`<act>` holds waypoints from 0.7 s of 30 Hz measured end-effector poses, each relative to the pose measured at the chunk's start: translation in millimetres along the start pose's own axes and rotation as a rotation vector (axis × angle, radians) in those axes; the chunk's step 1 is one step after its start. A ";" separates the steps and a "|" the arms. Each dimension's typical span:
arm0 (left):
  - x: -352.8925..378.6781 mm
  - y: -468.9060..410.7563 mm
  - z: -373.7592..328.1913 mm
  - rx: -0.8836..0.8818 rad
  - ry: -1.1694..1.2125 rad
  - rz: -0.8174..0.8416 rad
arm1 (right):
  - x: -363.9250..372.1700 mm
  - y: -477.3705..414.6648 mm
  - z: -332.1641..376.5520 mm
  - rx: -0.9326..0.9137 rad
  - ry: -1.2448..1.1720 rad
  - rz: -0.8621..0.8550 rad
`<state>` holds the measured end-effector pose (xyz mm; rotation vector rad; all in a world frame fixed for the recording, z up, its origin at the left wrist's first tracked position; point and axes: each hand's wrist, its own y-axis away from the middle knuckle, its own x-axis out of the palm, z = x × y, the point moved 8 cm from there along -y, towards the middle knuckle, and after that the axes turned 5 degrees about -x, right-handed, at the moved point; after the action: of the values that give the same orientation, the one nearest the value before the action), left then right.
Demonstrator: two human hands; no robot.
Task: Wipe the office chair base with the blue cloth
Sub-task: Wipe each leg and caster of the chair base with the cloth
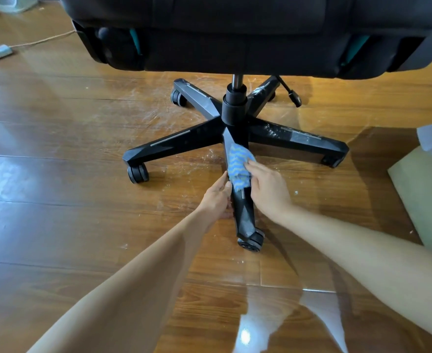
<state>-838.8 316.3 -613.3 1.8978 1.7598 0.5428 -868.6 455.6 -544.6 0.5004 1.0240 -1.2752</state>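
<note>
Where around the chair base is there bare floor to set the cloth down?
Bare floor lies left of the left leg, and between the near leg and right leg. Crowded at the near leg: left hand, right hand and blue cloth.

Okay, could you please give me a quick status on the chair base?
Right hand pressing blue cloth on nearest base leg. Left hand steadying that leg. Nothing in the way.

Chair base (pixel 184 140): black, 5 legs, on wooden floor (pixel 57 174)
Blue cloth (pixel 239 165): on nearest leg
Right hand (pixel 268 189): presses cloth
Left hand (pixel 216 198): steadies leg's side
</note>
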 end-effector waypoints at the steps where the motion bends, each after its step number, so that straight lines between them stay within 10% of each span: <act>1: 0.0 1.7 2.7 -0.001 0.012 -0.004 | -0.9 -16.8 -3.5 0.034 -0.003 -0.013; 14: 1.3 7.6 10.4 -0.020 0.068 0.006 | 3.3 99.1 15.7 -0.059 -0.032 0.078; 21: -2.3 10.3 10.7 -0.009 0.057 0.015 | 4.3 9.2 7.4 0.049 -0.025 -0.012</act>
<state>-824.4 312.6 -615.6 1.9083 1.7764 0.6147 -857.6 449.9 -546.6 0.5153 0.9779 -1.3165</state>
